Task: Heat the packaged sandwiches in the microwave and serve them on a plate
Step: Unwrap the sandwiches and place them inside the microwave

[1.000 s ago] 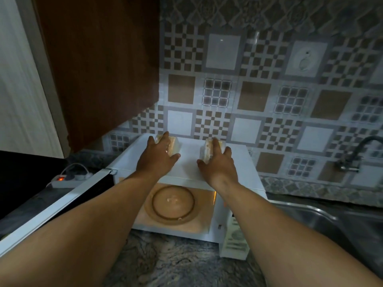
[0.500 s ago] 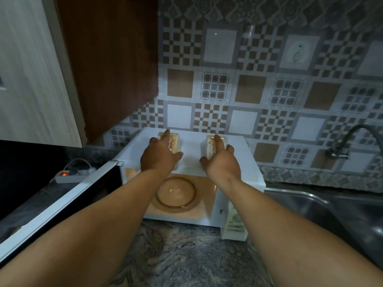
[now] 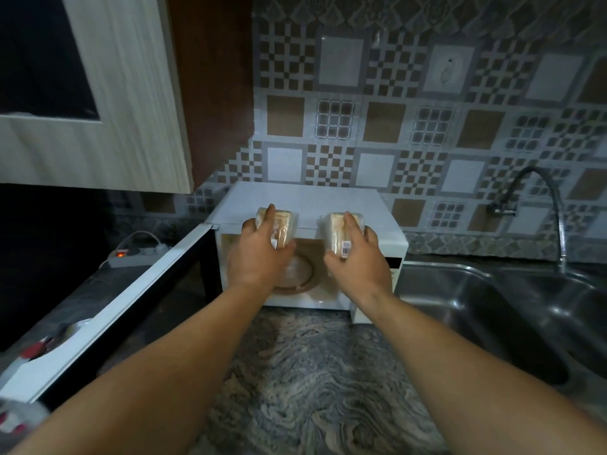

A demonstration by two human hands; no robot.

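I have a clear-wrapped packaged sandwich in each hand, so I judge the step in hand to be loading the microwave. My left hand (image 3: 259, 254) is closed around the left clear-plastic sandwich pack (image 3: 279, 229), fingers over its top and thumb under it; my right hand (image 3: 356, 257) has its grip shut on the right clear-plastic sandwich pack (image 3: 340, 236), the one with the small barcode sticker facing me. Both packs sit in the air at the front edge of the white box-shaped microwave oven (image 3: 305, 200), just above its lit cavity and apart from each other.

The white-framed microwave door (image 3: 108, 310) hangs wide open to the left, and the round glass turntable (image 3: 300, 274) inside looks bare as far as I can see past my hands. The next move, I think, calls for lowering both packs under the top lip and setting them on the turntable side by side, then freeing a hand for the door.

Count: two sandwich packs, two hands, one microwave, one turntable. No plate is identifiable. A steel sink (image 3: 499, 310) lies to the right of the marbled grey worktop (image 3: 315, 372).
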